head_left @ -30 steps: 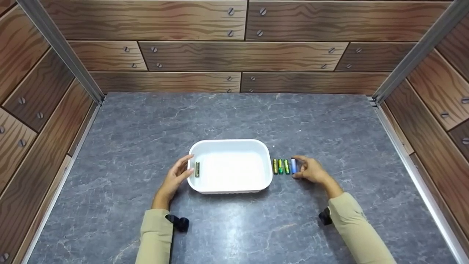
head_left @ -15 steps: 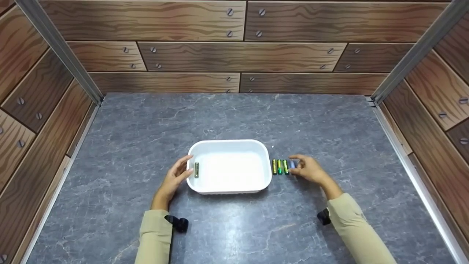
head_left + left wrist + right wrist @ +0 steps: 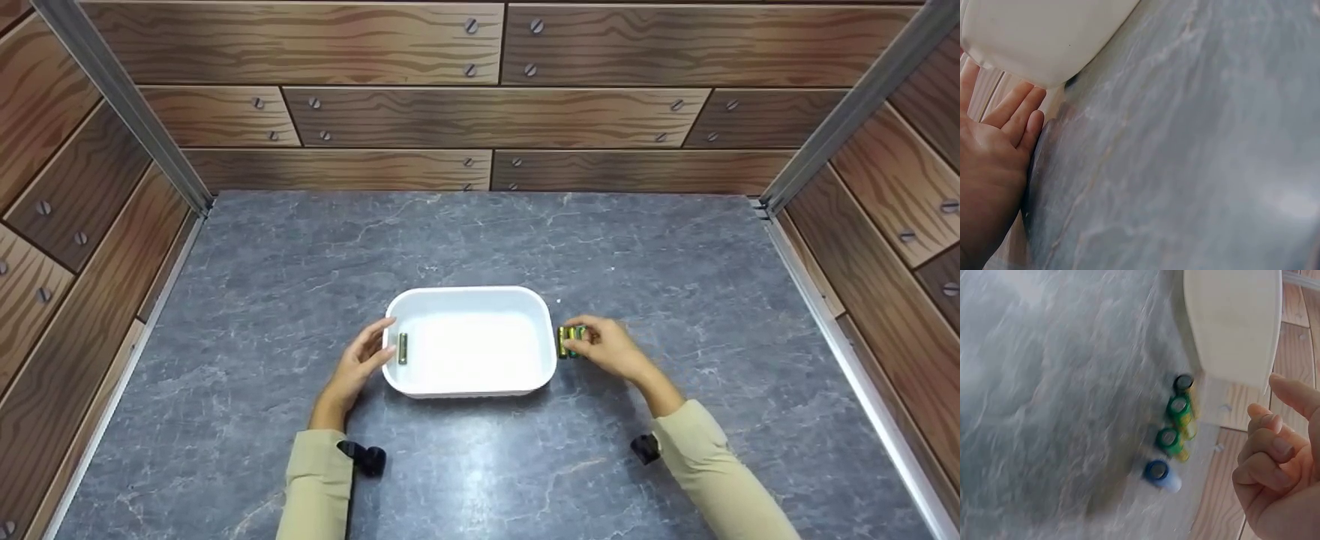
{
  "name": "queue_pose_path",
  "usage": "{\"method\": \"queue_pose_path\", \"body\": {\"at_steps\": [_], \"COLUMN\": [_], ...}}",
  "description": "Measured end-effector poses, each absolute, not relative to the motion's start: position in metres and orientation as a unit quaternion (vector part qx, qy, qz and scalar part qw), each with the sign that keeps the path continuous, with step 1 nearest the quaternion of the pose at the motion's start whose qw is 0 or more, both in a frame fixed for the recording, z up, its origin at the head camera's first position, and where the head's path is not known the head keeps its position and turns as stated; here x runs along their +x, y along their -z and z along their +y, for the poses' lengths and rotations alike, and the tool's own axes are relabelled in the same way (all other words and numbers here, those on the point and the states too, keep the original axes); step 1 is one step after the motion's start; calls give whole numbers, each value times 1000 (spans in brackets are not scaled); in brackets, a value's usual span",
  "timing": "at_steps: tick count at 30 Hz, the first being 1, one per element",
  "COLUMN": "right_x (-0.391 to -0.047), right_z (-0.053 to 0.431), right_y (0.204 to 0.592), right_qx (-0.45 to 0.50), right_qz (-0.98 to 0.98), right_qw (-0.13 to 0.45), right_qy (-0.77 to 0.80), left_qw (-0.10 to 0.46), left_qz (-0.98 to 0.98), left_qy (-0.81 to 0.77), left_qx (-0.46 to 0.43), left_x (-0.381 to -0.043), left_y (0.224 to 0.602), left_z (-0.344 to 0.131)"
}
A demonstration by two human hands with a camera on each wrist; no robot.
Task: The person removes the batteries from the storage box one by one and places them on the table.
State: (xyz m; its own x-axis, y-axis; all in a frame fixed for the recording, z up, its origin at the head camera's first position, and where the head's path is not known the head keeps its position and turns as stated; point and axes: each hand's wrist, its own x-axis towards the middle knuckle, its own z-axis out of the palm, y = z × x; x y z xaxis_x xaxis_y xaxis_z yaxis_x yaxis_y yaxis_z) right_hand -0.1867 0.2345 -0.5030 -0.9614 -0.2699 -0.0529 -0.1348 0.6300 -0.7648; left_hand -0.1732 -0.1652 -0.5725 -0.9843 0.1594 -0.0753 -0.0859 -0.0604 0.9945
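My left hand [image 3: 360, 360] rests at the left end of a white rectangular container [image 3: 480, 391], its thumb and index fingertips at the rim. In the left wrist view, straight fingers touch the container's outer wall. One gold-and-dark battery [image 3: 403, 349] lies inside, beside that wall. Over a row of batteries just right of the container, my right hand [image 3: 611, 349] hovers with thumb and index finger apart, holding nothing. The row has a yellow-and-black battery [image 3: 562, 342], two green ones [image 3: 1178, 408] and a blue one [image 3: 1158, 471]. From the head view, my hand hides the blue one.
The grey marbled table [image 3: 480, 240] extends around the container. Wood-patterned panels [image 3: 495, 116] and metal edge strips [image 3: 862, 360] enclose its back and sides. Small white specks [image 3: 558, 301] lie behind the battery row.
My right hand has left the blue battery and shifted left over the batteries closer to the container. The left hand, the container and the battery inside it stay where they were.
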Motion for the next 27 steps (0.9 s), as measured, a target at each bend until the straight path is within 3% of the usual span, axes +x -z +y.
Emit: {"method": "queue_pose_path", "body": {"at_steps": [27], "right_x": [-170], "right_z": [157], "right_y": [490], "right_qx": [-205], "right_qz": [890], "right_qw": [56], "right_qy": [404], "left_qw": [81], "left_qz": [685], "left_qy": [-723], "left_qx": [29], "left_x": [-173], "left_y": [573], "left_z": [-164]}}
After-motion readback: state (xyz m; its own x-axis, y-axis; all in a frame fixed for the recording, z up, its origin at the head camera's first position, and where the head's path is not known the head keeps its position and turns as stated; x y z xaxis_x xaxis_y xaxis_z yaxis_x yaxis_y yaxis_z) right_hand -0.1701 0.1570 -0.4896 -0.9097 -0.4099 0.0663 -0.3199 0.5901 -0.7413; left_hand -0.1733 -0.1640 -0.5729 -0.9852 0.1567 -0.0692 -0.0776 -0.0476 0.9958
